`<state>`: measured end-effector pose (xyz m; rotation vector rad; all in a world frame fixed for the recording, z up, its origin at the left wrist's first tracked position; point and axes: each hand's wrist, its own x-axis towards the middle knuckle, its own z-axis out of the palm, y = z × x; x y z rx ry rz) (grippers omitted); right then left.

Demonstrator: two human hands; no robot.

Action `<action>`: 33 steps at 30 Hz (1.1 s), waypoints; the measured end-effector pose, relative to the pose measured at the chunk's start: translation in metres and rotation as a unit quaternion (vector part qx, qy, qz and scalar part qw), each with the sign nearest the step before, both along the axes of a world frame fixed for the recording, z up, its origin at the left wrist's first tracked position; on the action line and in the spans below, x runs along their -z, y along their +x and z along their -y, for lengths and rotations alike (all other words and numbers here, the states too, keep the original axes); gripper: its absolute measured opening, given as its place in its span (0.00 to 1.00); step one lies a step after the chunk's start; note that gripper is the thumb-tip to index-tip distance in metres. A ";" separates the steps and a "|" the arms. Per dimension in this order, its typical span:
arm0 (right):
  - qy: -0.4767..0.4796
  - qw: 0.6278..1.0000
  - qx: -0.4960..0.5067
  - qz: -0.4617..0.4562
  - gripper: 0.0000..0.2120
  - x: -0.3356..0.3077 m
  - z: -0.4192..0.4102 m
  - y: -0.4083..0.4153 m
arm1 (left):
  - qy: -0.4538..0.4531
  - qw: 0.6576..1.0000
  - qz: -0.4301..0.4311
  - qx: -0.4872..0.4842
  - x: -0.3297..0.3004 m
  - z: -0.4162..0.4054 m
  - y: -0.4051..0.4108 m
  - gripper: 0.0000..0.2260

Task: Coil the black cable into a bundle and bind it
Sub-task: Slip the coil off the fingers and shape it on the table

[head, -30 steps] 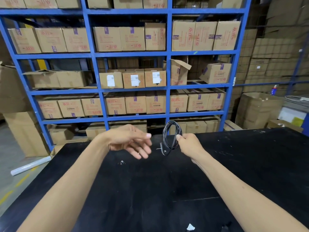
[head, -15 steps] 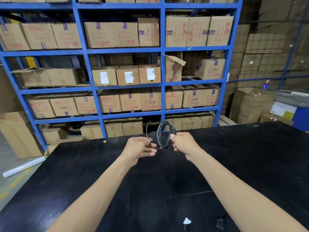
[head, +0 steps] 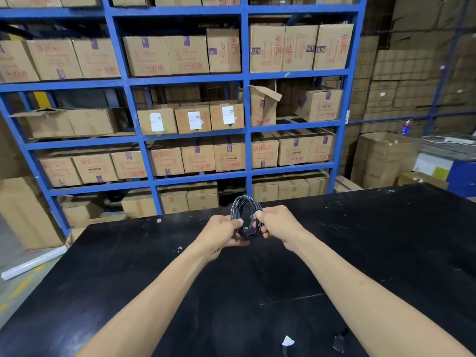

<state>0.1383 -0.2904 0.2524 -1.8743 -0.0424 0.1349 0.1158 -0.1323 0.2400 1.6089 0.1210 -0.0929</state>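
The black cable [head: 240,205] is wound into a small upright oval coil held above the far part of the black table [head: 373,253]. My left hand [head: 222,231] pinches the coil's left side between thumb and fingers. My right hand [head: 279,222] grips the coil's right side. The lower part of the coil is partly hidden between the fingers. No loose end or tie is clearly visible.
A white scrap [head: 287,341] and a small dark piece [head: 338,342] lie near the table's front edge. Blue shelving [head: 246,78] full of cardboard boxes stands behind the table. Large boxes [head: 381,158] sit at the right, a white tube [head: 33,262] on the floor at left.
My left hand moved from open beside the coil to gripping its left side. The loose end that stuck out to the left is now drawn into the coil.
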 end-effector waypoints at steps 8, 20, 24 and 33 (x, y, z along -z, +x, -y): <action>-0.141 0.989 -0.018 0.028 0.20 0.013 -0.006 -0.006 | 0.131 0.988 0.059 -0.056 0.023 0.017 0.003 0.11; -0.186 0.979 -0.011 0.077 0.12 0.025 -0.002 0.000 | -0.270 0.959 -0.081 0.036 0.019 -0.007 -0.001 0.06; -0.183 0.983 0.010 0.023 0.15 0.023 0.005 0.011 | -0.308 0.947 -0.052 0.080 0.030 -0.002 -0.005 0.07; -0.448 0.872 -0.039 0.194 0.14 0.030 0.001 -0.010 | 0.013 0.994 -0.073 0.080 0.037 -0.030 -0.003 0.20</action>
